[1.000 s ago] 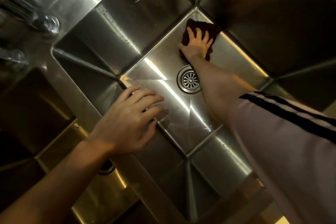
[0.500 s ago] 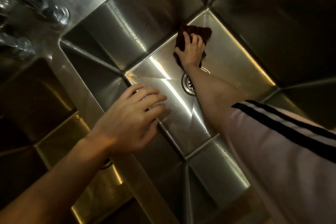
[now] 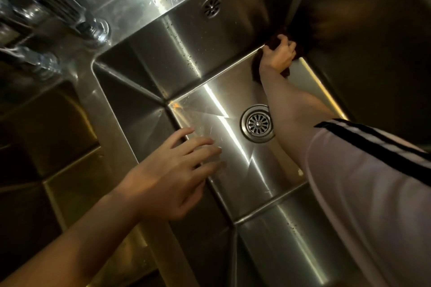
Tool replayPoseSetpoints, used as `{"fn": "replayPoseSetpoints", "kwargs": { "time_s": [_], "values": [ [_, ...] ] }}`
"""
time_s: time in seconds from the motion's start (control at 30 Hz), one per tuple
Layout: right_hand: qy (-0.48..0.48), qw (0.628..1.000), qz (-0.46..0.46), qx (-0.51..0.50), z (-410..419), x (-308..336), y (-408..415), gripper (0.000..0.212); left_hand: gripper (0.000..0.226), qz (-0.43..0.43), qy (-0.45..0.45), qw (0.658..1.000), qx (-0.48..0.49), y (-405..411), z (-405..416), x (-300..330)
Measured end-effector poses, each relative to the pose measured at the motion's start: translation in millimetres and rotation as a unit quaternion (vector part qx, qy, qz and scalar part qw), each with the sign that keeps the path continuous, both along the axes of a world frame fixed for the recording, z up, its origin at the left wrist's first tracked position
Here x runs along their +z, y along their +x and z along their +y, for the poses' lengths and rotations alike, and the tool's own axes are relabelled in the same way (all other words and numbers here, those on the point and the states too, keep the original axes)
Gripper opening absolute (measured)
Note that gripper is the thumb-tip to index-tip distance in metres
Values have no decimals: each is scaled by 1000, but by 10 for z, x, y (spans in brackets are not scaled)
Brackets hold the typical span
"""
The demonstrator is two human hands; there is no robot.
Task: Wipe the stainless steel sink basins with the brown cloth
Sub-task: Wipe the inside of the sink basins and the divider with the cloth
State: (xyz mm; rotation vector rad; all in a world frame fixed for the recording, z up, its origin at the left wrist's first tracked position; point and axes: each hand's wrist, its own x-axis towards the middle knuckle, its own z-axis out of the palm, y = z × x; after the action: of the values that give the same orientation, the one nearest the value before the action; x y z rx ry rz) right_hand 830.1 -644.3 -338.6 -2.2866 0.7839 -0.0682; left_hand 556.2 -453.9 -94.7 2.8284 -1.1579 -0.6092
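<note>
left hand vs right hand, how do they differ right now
The left hand holds nothing, its fingers spread flat at the divider edge of the basin; the right hand is curled on the brown cloth. The left hand sits near the camera, the right hand deep in the far corner of the basin floor. The left arm is bare, the right wears a striped sleeve. Both reach over the same basin.

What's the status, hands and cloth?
Right hand gripping brown cloth, pressed into basin's far corner. Left hand open, resting on divider rim. Drain clear, nothing blocking.
</note>
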Motion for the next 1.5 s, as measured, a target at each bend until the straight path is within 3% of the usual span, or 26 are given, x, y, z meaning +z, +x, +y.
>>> {"fn": "replayPoseSetpoints", "kwargs": {
  "time_s": [0.27,0.57,0.97,1.1,1.23,1.5],
  "values": [
    [161,978,-123,-53,-8,138,59,45,43,9,0,1000,17,-13,6,-3],
    [164,957,-236,-37,12,524,16,45,43,-5,-6,1000,27,-15,2,2],
    [173,901,-397,-21,75,1607,-52,50,51,4,-4,1000,31,-32,4,4],
    [172,879,-446,3,67,1749,0,63,50,0,-18,999,31,-40,12,-21],
    [154,901,-406,19,104,1500,-24,69,49,-9,-32,999,27,-33,14,-33],
    [113,965,-222,78,25,568,-97,67,47,-25,-38,998,32,-19,7,-30]
  ]
}}
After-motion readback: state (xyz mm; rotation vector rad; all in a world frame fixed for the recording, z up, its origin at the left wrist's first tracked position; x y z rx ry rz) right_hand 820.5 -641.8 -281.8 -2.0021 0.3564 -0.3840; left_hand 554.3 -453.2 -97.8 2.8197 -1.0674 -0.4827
